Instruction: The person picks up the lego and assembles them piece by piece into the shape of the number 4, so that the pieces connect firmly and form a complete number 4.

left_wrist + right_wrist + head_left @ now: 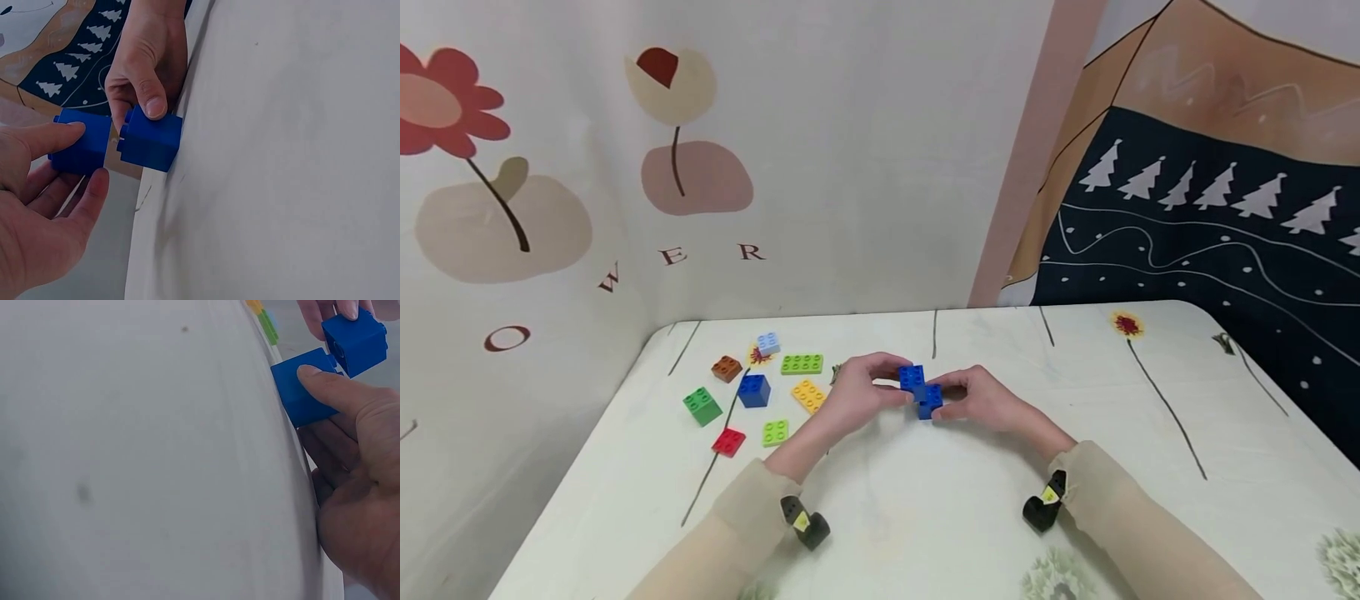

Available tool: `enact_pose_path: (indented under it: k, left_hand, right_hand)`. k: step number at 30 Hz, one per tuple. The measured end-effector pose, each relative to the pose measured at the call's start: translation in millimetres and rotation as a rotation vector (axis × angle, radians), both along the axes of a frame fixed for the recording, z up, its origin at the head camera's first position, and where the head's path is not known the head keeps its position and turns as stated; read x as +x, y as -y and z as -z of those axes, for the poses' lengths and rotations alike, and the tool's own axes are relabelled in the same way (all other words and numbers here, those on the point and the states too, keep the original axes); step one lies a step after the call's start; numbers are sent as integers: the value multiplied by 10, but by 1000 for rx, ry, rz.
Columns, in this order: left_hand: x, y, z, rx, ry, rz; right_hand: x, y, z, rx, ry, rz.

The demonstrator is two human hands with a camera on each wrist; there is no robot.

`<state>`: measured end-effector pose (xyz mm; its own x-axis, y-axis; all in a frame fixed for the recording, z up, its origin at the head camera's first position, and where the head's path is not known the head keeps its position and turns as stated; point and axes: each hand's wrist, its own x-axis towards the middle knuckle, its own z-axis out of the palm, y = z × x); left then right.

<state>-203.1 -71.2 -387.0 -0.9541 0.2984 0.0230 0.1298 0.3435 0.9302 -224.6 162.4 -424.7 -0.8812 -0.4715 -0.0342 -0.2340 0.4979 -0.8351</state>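
Two blue building blocks meet near the middle of the table in the head view. My left hand (859,390) pinches one blue block (84,140) between thumb and fingers, its studs pointing away from the other block. The second blue block (304,387) is gripped by my right hand (988,402), with the thumb flat on its side. In the left wrist view the left block sits slightly higher and beside the studded end of the right one. The right wrist view shows the hollow underside of the left hand's block close to those studs.
Left of the hands lie loose blocks: a blue one (754,390), a dark green one (702,406), a brown one (726,368), a red one (728,442), a yellow one (808,396), a light blue one (767,343) and lime ones (802,364). A printed cloth (850,167) hangs behind the table.
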Motion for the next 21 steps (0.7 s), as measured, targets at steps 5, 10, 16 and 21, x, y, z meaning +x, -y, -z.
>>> enact_pose_path:
  k: [5, 10, 16, 21]
  left_hand:
    - [-8, -49, 15, 12, -8, 0]
    - [-18, -84, 33, 20, 8, 10]
    - [-6, -109, 49, 7, 12, 14]
    - [5, -138, 46, 16, 13, 28]
  right_hand:
    - [-5, -1, 8, -10, 18, 16]
    - [-9, -3, 10, -5, 17, 22]
    - [-17, 18, 16, -17, 24, 29]
    - [-4, 6, -4, -27, 27, 31]
